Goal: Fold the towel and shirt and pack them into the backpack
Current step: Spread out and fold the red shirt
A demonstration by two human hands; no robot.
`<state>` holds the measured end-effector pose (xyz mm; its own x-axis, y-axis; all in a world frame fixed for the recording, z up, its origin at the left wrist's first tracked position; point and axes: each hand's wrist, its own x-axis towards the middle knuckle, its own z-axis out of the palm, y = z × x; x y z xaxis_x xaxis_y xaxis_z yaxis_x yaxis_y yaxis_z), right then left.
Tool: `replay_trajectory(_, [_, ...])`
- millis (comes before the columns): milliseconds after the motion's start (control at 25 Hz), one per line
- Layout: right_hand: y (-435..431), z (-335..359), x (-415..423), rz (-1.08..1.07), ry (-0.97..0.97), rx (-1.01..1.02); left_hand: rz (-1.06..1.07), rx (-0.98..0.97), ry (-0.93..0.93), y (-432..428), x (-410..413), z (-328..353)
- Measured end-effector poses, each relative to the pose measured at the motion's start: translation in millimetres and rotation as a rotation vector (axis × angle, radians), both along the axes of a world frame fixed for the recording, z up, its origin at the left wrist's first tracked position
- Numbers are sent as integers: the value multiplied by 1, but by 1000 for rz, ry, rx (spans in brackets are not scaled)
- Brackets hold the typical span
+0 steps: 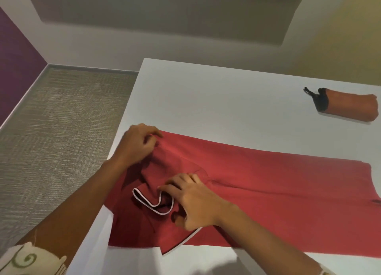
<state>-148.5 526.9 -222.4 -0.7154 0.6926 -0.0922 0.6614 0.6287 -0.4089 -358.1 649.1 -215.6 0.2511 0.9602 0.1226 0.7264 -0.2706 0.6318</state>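
Note:
A red shirt (268,194) lies spread across the white table (216,101), its white-edged collar (152,203) near the table's left edge. My left hand (137,143) pinches a fold of the shirt's fabric at the far left corner. My right hand (189,200) rests on the shirt beside the collar, fingers curled onto the cloth. An orange rolled bundle with a black end (348,106) lies at the far right of the table; I cannot tell whether it is the towel or the backpack.
The table's left edge runs close to my left hand, with grey carpet (61,130) below it. Behind the table are a white wall and a purple wall (14,68) at the left.

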Motion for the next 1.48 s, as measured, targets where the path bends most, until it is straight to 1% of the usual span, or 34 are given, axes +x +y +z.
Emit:
replay_trajectory(80, [0, -3, -8, -19, -18, 47, -103, -60, -11, -12, 6, -1])
replay_trajectory(160, [5, -4, -11, -79, 49, 41, -127, -104, -64, -21, 6, -2])
replay_trajectory(240, [11, -4, -13, -202, 228, -100, -96, -145, -139, -29, 1, -5])
replay_trajectory(320, [19, 0, -13, -407, 441, -323, -79, -190, -219, -36, -5, -5])
replay_trajectory(360, [26, 3, -12, -518, 531, -398, -74, -234, -269, -38, -7, -5])
replay_trajectory(440, [45, 5, -8, -735, 679, -481, -42, -304, -317, -35, -11, -5])
replay_trajectory(520, [68, 4, -2, -968, 761, -566, -4, -340, -297, -31, -13, -5])
replay_trajectory(560, [77, 3, 1, -1065, 761, -628, 10, -354, -300, -30, -12, -5])
replay_trajectory(640, [87, -2, 8, -1163, 764, -787, 59, -349, -313, -32, -7, -3])
replay_trajectory(680, [89, -4, 10, -1171, 811, -840, 89, -335, -337, -33, -5, -3])
replay_trajectory(720, [89, -4, 10, -1176, 886, -841, 125, -332, -385, -34, -3, -2])
replay_trajectory(800, [90, -5, 12, -1230, 1071, -741, 184, -367, -443, -33, -3, -4])
replay_trajectory(880, [88, -8, 14, -1326, 1195, -676, 183, -382, -369, -33, -5, -6])
replay_trajectory(920, [87, -9, 15, -1357, 1207, -701, 169, -377, -313, -34, -5, -5])
replay_trajectory(960, [85, -10, 16, -1371, 1178, -749, 162, -360, -269, -36, -4, -3])
replay_trajectory(1040, [83, -7, 19, -1375, 1032, -837, 169, -301, -205, -38, 2, -2])
replay_trajectory(1080, [82, -2, 20, -1363, 961, -861, 172, -275, -195, -38, 2, -3])
replay_trajectory(1120, [81, 2, 21, -1361, 930, -860, 170, -251, -209, -38, 2, -2])
replay_trajectory(1160, [81, 5, 23, -1370, 943, -842, 166, -236, -245, -36, -1, -4])
replay_trajectory(1240, [81, 5, 29, -1389, 1028, -767, 156, -223, -314, -35, -6, -5])
replay_trajectory(1280, [80, 5, 31, -1384, 1026, -723, 140, -212, -317, -36, -8, -4])
replay_trajectory(1400, [73, -5, 30, -1317, 776, -599, 62, -168, -198, -44, -15, -7])
replay_trajectory(1440, [70, -7, 28, -1291, 749, -570, 22, -155, -151, -47, -17, -9])
replay_trajectory(1480, [68, -8, 27, -1270, 766, -540, -14, -139, -112, -49, -19, -12])
